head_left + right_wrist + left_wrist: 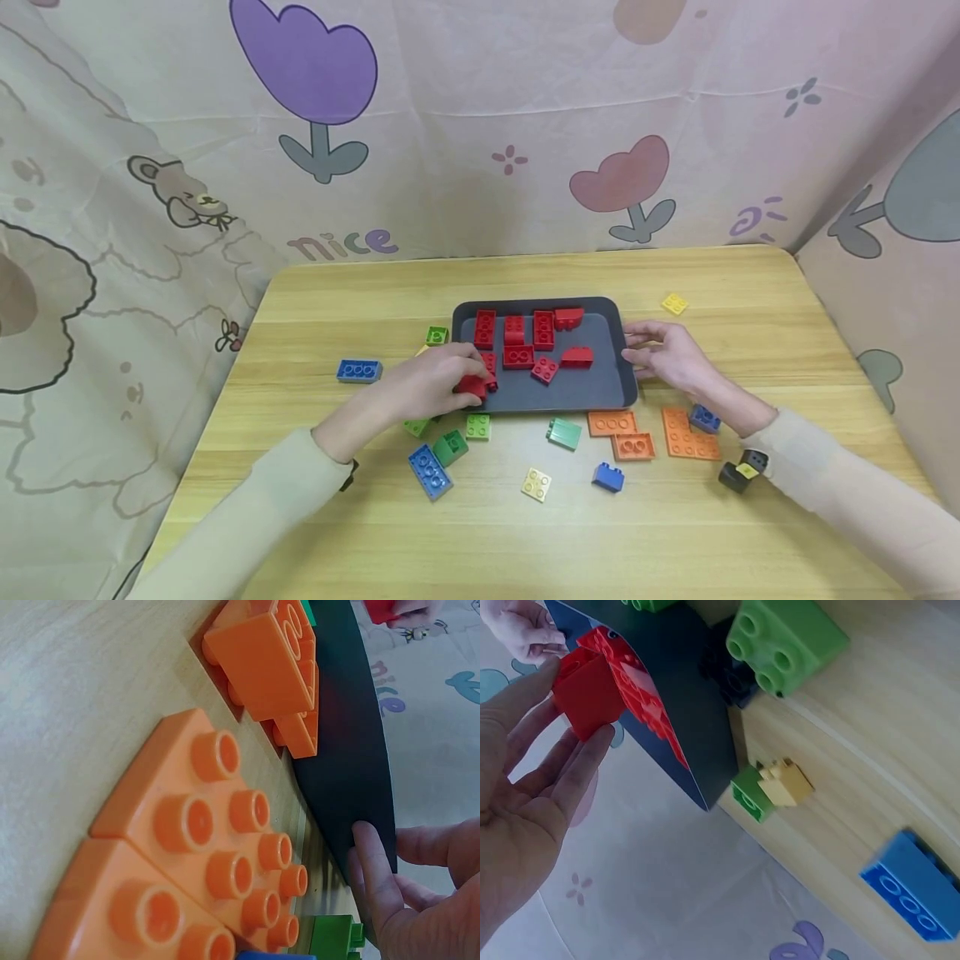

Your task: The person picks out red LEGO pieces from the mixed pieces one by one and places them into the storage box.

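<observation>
A dark grey tray (555, 398) holds several red bricks (543, 331), some standing and some on their sides. At the tray's left end my left hand (442, 379) grips a red block (472, 386) between thumb and fingertips. In the left wrist view that red block (591, 691) shows a smooth face, pinched by the left hand (540, 772) near the tray wall (694, 720). My right hand (667, 357) holds the tray's right rim. In the right wrist view, fingers of the right hand (420, 900) lie on both sides of the tray wall (349, 750).
Orange bricks (633, 447) and an orange plate piece (678, 435) lie in front of the tray. Nearer me are a blue brick (608, 477), a pale yellow brick (536, 484) and green bricks (564, 433). Another blue brick (359, 371) lies left, a yellow one (674, 303) back right.
</observation>
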The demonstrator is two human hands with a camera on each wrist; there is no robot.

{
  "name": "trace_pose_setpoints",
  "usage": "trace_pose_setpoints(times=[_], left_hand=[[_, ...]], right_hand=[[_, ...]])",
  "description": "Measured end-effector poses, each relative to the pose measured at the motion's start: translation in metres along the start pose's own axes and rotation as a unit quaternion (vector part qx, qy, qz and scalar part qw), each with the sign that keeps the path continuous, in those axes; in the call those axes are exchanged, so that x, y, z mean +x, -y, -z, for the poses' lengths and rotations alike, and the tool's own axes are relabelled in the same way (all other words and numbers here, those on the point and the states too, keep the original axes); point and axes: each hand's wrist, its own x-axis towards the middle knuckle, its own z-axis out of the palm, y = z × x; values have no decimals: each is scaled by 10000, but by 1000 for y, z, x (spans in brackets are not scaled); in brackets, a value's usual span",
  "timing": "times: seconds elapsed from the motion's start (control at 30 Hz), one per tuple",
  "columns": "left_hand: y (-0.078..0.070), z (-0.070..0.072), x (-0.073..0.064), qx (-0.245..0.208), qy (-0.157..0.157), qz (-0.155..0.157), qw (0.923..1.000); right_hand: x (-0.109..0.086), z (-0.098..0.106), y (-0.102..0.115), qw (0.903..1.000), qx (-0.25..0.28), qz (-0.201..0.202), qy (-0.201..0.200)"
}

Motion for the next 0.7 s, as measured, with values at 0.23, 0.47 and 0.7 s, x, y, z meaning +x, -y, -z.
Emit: trace_pose_setpoints(times=[0.23, 0.47, 0.7], left_hand=[[-8, -7, 17, 51, 243, -178, 9995], [-16, -10, 30, 95, 397, -292, 9987], [-18, -15, 41, 157, 491, -324, 9981]], right_hand=[[0, 1, -1, 10000, -8, 31, 10], [0, 0, -1, 10000, -28, 47, 4], [-1, 1, -1, 9999, -85, 69, -6]])
